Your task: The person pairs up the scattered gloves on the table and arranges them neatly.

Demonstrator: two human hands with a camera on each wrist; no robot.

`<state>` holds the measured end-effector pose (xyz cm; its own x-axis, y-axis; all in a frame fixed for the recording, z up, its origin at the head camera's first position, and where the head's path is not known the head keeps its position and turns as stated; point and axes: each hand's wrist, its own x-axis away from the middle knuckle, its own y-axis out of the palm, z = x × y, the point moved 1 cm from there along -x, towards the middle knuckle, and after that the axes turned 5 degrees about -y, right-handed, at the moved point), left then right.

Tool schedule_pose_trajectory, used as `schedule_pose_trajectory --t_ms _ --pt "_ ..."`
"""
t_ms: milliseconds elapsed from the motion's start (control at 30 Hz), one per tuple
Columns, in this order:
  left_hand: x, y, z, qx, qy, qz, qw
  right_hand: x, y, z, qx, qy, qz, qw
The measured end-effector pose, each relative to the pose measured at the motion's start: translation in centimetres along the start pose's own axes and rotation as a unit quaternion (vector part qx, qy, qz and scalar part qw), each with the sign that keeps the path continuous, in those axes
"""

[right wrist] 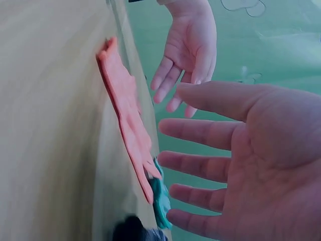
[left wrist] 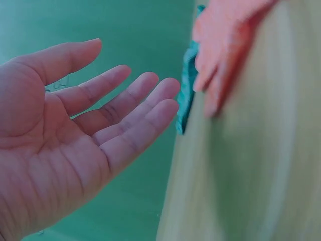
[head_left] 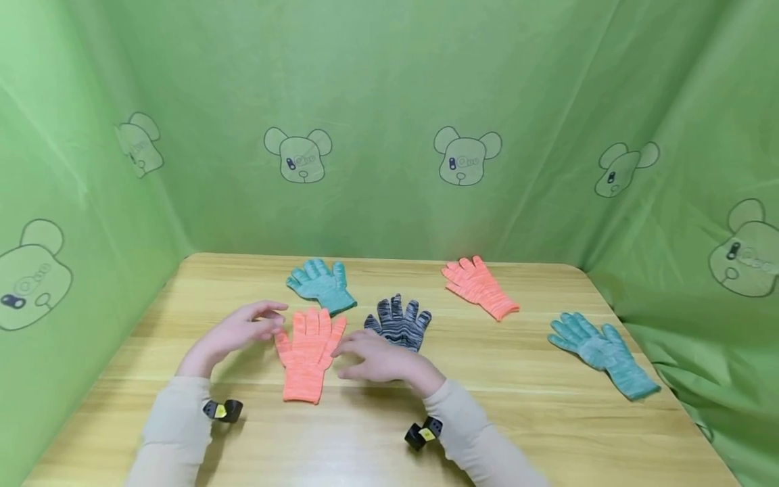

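An orange knit glove [head_left: 306,355] lies flat on the table between my hands, its fingers pointing away from me. My left hand [head_left: 240,331] hovers at its left side with fingers loosely extended and nothing held. On the glove's other side is my right hand [head_left: 377,358], fingers spread and slightly bent, its fingertips overlapping the glove's edge in the head view. Both palms look bare in the left wrist and right wrist views. Partly behind my right hand lies a black-and-white striped glove [head_left: 398,323], its cuff hidden. A teal glove [head_left: 322,284] lies just beyond the orange one.
A second orange glove [head_left: 481,287] rests at the back right of the wooden table [head_left: 487,412]. Another teal glove [head_left: 602,352] lies near the right edge. Green curtains [head_left: 389,81] with printed bear heads enclose the table at the back and sides.
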<state>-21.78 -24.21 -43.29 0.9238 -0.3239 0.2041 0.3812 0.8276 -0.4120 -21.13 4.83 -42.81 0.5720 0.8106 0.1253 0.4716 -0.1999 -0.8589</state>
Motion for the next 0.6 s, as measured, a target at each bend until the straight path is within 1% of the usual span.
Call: schedule_pose_trajectory --t_ms 100,300,433,600 --pt "-0.4 0.0 0.7 -0.003 0.01 0.002 0.9999 0.7 -0.6 0.7 -0.014 0.002 0.02 1.0" --pt "-1.5 0.6 1.8 0.022 0.031 -0.009 0.9992 2.2 -1.4 2.4 -0.031 0.013 0.054 0.998" --pt "-2.3 1.2 2.5 0.026 0.025 -0.013 0.9993 3.2 -1.6 3.6 -0.029 0.028 0.065 0.997" --pt "-3.0 1.8 2.8 0.019 0.016 -0.017 0.9996 4.0 -1.3 4.9 -0.037 0.05 0.062 0.996"
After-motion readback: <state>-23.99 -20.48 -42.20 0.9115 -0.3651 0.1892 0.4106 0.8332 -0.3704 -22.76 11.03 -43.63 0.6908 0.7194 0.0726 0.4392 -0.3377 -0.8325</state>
